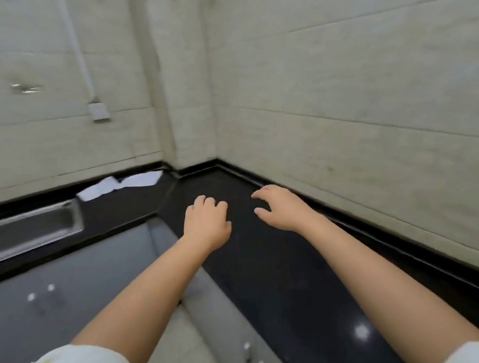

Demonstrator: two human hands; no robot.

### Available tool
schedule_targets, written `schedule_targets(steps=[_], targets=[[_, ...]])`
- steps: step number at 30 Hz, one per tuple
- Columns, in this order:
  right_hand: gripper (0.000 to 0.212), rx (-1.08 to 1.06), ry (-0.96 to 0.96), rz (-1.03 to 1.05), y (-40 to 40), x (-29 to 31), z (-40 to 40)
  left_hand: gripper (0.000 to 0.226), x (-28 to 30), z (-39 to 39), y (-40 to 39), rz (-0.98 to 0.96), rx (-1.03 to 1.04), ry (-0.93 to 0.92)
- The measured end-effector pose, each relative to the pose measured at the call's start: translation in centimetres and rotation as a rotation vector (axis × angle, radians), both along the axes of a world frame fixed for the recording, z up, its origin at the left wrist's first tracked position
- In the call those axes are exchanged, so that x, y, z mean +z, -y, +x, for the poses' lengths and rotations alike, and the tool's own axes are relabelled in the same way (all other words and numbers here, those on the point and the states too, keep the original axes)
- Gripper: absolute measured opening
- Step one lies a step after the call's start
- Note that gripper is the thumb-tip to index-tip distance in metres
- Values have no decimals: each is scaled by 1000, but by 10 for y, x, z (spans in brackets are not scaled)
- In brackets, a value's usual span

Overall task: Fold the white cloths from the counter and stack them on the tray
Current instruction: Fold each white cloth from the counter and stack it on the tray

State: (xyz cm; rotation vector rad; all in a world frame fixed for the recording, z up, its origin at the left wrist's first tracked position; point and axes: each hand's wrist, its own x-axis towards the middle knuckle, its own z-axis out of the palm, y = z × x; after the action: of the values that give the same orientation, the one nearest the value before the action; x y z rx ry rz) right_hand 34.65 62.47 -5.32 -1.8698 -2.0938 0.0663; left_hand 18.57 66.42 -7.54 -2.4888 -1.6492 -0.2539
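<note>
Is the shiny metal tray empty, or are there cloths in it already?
The part that shows looks empty: the metal tray has a bare steel bottom. Its left end runs out of view. The white cloths lie loose on the black counter behind it.

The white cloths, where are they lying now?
In the head view the white cloths lie on the black counter at upper left, against the wall, just beyond the metal tray, far from both hands.

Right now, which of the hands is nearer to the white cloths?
Left. The left hand is right of and nearer than the white cloths; the right hand is farther right.
</note>
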Motion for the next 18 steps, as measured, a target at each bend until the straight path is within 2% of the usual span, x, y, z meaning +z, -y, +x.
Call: schedule_targets(steps=[4, 10, 18], targets=[[43, 166, -50, 5, -89, -14, -77, 40, -9, -84, -63, -4, 180, -14], [44, 318, -44, -33, -231, -21, -159, 39, -3, -173, -179, -44, 344, -44], [41, 369, -38, -29, -416, -18, -242, 38, 7, -278, -327, -17, 473, -20]])
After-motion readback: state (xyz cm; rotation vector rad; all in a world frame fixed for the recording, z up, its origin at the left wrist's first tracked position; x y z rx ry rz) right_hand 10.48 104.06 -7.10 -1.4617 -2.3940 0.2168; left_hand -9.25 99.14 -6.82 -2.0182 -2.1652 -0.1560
